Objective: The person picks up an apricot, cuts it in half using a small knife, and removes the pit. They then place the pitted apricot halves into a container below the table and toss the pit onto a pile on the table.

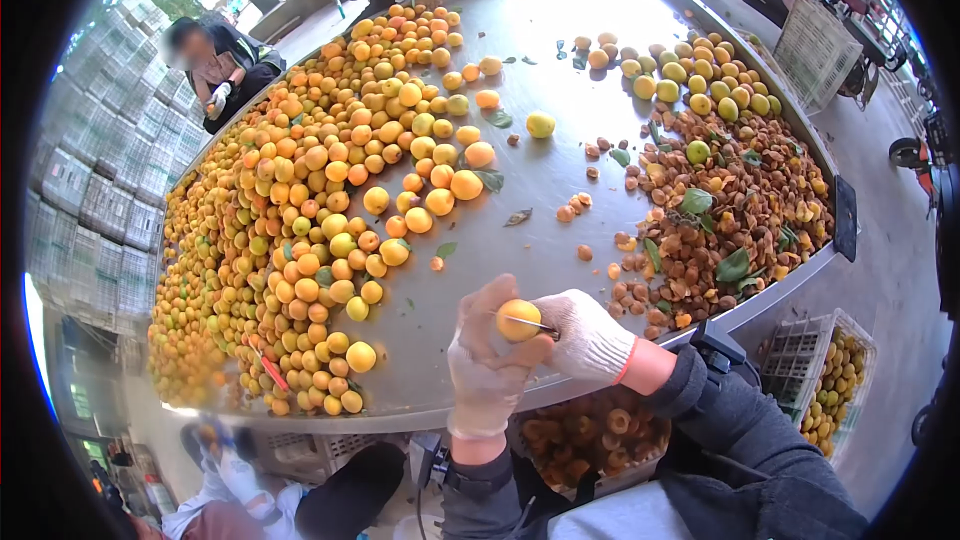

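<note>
Over the near edge of the metal table, my gloved left hand (485, 365) is closed around a yellow-orange apricot (516, 328). My right hand (588, 338), in a white knit glove with fingertips bare, grips a small knife (530, 322); its thin blade lies across the front of the fruit. Most of the knife's handle is hidden in my fingers. Below my hands, a crate of halved apricots (595, 440) stands under the table edge. To the left of my hands spreads a big heap of whole apricots (320, 200).
Pits and scraps (715, 205) with leaves pile up at the table's right, below a group of greener apricots (715, 80). A red-handled tool (268, 368) lies by the left heap. A crate of apricots (800, 365) stands at right. Other people work at the far and left sides.
</note>
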Demonstrator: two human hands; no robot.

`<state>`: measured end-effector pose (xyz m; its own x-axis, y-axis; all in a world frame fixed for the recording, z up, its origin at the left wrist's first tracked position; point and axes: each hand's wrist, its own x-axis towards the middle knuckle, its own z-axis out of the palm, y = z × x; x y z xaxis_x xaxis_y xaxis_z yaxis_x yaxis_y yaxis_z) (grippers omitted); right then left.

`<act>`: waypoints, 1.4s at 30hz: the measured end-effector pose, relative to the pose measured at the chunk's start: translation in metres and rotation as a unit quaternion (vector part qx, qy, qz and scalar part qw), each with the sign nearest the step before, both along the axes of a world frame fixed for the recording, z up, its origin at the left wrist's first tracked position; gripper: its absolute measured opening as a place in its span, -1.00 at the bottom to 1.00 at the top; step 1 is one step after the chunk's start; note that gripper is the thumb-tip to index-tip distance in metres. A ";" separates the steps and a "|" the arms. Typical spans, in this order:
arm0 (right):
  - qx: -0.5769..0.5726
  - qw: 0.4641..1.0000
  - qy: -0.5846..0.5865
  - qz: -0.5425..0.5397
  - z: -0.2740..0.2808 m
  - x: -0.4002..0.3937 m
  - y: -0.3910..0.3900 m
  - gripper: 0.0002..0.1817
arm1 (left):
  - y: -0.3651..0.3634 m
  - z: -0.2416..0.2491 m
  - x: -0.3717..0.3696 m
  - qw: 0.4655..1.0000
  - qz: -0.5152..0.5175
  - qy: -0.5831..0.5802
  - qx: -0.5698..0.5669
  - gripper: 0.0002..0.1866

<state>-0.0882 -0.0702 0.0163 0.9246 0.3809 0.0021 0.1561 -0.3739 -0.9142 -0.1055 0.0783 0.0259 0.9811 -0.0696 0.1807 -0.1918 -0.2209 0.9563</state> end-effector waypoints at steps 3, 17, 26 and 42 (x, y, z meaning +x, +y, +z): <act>-0.008 0.998 -0.049 -0.039 0.000 -0.003 0.005 -0.77 | -0.005 -0.007 0.000 0.981 -0.036 0.080 -0.174 -0.42; 0.079 0.996 -0.037 -0.021 -0.006 -0.002 0.003 -0.70 | -0.004 0.005 -0.007 0.992 -0.022 0.026 -0.126 -0.40; -0.035 0.992 -0.118 0.012 -0.004 0.002 -0.008 -0.74 | -0.001 -0.001 -0.004 0.999 -0.039 -0.016 -0.009 -0.36; -0.063 0.997 -0.049 -0.019 -0.009 -0.001 -0.002 -0.75 | -0.004 0.002 -0.003 0.999 0.029 -0.003 0.013 -0.49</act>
